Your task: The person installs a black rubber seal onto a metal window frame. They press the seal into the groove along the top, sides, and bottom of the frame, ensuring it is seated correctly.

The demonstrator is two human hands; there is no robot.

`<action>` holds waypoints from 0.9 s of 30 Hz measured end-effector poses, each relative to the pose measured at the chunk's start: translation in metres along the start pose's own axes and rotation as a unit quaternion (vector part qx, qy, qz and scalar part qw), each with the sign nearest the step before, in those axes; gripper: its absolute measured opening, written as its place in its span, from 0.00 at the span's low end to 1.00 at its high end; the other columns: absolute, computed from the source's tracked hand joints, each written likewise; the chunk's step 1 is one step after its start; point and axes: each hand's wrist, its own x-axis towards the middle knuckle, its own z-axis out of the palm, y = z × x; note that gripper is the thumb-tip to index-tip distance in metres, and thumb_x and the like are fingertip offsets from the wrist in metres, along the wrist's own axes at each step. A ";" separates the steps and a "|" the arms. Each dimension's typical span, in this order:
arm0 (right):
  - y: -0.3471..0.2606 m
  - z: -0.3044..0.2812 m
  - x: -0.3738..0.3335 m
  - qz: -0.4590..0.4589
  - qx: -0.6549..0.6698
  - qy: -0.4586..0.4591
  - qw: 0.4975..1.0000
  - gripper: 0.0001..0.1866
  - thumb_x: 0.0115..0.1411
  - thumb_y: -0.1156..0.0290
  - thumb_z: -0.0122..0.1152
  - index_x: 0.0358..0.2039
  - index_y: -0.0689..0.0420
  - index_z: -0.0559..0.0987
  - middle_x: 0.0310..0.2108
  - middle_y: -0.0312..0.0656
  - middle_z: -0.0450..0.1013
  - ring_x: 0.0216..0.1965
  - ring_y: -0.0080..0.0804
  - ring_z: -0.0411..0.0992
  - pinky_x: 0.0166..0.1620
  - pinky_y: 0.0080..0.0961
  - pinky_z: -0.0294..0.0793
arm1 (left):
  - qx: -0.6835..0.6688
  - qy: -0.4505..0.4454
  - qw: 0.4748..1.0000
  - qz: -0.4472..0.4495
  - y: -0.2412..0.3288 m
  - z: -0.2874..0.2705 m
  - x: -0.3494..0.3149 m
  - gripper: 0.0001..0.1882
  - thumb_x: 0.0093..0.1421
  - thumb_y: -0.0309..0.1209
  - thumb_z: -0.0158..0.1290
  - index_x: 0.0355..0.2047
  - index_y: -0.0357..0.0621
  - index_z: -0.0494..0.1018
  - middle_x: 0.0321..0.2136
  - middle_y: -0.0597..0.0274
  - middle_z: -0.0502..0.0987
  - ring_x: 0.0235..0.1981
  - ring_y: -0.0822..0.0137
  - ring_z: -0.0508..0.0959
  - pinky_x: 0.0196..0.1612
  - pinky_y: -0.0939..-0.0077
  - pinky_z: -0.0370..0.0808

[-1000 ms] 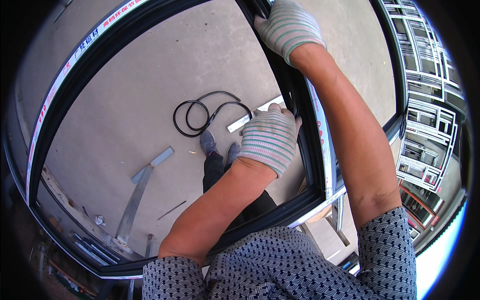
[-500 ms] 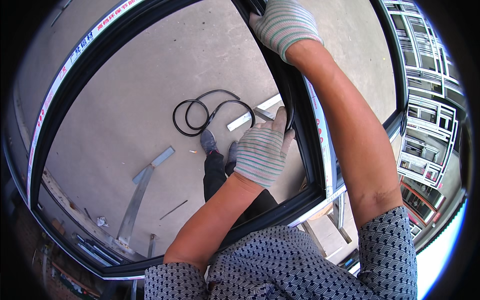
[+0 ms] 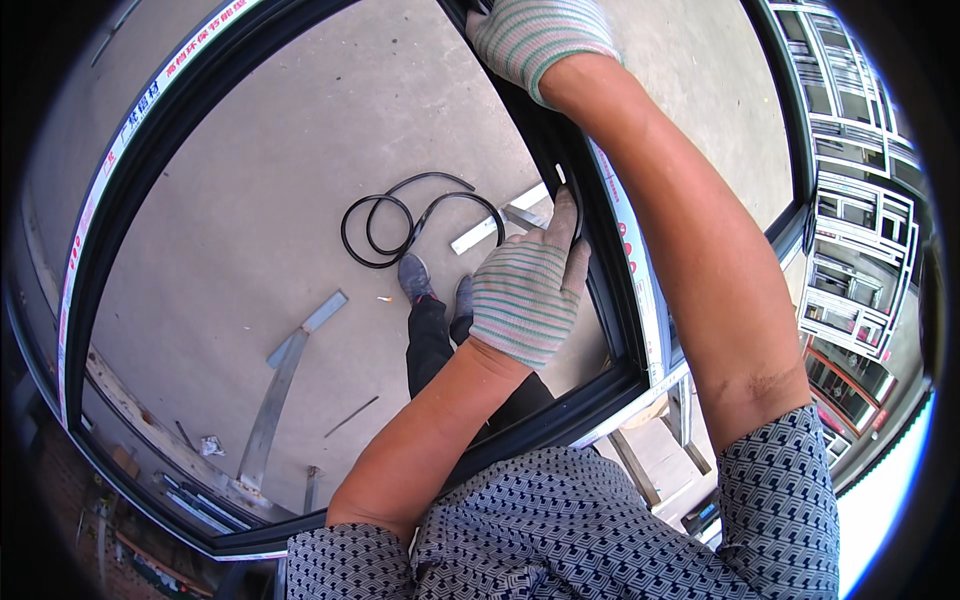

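Observation:
A large black window frame (image 3: pixel 112 215) spans the view, white-and-printed film along its outer edges. Its middle bar (image 3: pixel 600 215) slants down from the top. My left hand (image 3: pixel 525 300), in a striped knit glove, is closed on a black rubber strip (image 3: pixel 579 205) beside this bar, index finger stretched up along it and thumb on the other side. The rest of the strip runs below the hand to loose loops (image 3: pixel 408 228) on the floor. Gloved alike, my right hand (image 3: pixel 545 40) is curled over the bar at the upper edge; its fingertips are mostly hidden.
Through the frame show the concrete floor (image 3: pixel 250 190), my shoes (image 3: pixel 413 277) and metal stand legs (image 3: pixel 275 410). A pale metal bar (image 3: pixel 478 237) lies by the strip's loops. Several finished frames (image 3: pixel 855 260) are stacked at the right.
My right hand has shifted slightly up and left along the bar. My left index finger has slid a little upward, and a small white spot now shows on the bar above it.

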 end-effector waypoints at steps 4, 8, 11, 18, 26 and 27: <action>-0.003 -0.004 0.000 0.001 0.005 -0.023 1.000 0.39 0.64 0.56 0.64 0.65 0.74 0.67 0.48 0.65 0.80 0.49 0.58 0.82 0.55 0.45 0.82 | 0.030 0.013 0.999 0.011 0.003 -0.001 0.000 0.32 0.68 0.32 0.58 0.70 0.33 0.67 0.32 0.40 0.82 0.34 0.42 0.83 0.41 0.50 0.80; 0.003 0.008 0.004 -0.027 -0.022 0.008 0.999 0.41 0.65 0.56 0.63 0.67 0.76 0.65 0.51 0.67 0.79 0.51 0.58 0.81 0.56 0.44 0.81 | 0.032 0.034 0.999 0.024 0.001 0.004 0.000 0.32 0.67 0.31 0.59 0.70 0.33 0.68 0.31 0.41 0.82 0.33 0.43 0.82 0.40 0.52 0.80; 0.005 0.011 0.003 -0.028 -0.021 0.010 0.999 0.42 0.65 0.56 0.62 0.67 0.76 0.64 0.52 0.67 0.79 0.51 0.58 0.81 0.57 0.44 0.81 | 0.037 0.019 0.999 0.014 0.004 0.002 0.001 0.32 0.66 0.31 0.59 0.69 0.33 0.69 0.30 0.42 0.82 0.32 0.44 0.83 0.40 0.53 0.79; 0.000 0.004 0.006 -0.007 0.001 -0.024 1.000 0.40 0.65 0.56 0.62 0.67 0.75 0.66 0.51 0.67 0.79 0.51 0.59 0.81 0.57 0.44 0.81 | 0.018 0.049 0.998 0.027 0.009 0.001 0.002 0.32 0.66 0.32 0.60 0.68 0.32 0.70 0.29 0.43 0.81 0.31 0.45 0.82 0.39 0.53 0.79; 0.009 -0.012 -0.016 -0.010 0.032 -0.030 0.999 0.42 0.63 0.57 0.63 0.67 0.76 0.63 0.50 0.68 0.79 0.49 0.61 0.81 0.54 0.46 0.82 | -0.013 0.083 0.996 0.037 0.008 0.014 0.002 0.30 0.65 0.30 0.61 0.66 0.31 0.71 0.30 0.43 0.81 0.31 0.44 0.81 0.39 0.52 0.79; 0.011 -0.016 -0.025 0.008 0.045 -0.077 0.996 0.42 0.63 0.57 0.63 0.68 0.76 0.63 0.51 0.68 0.79 0.49 0.61 0.81 0.54 0.46 0.82 | -0.015 0.095 0.995 0.042 0.006 0.017 0.002 0.30 0.65 0.30 0.61 0.66 0.32 0.72 0.30 0.44 0.81 0.31 0.44 0.81 0.39 0.52 0.79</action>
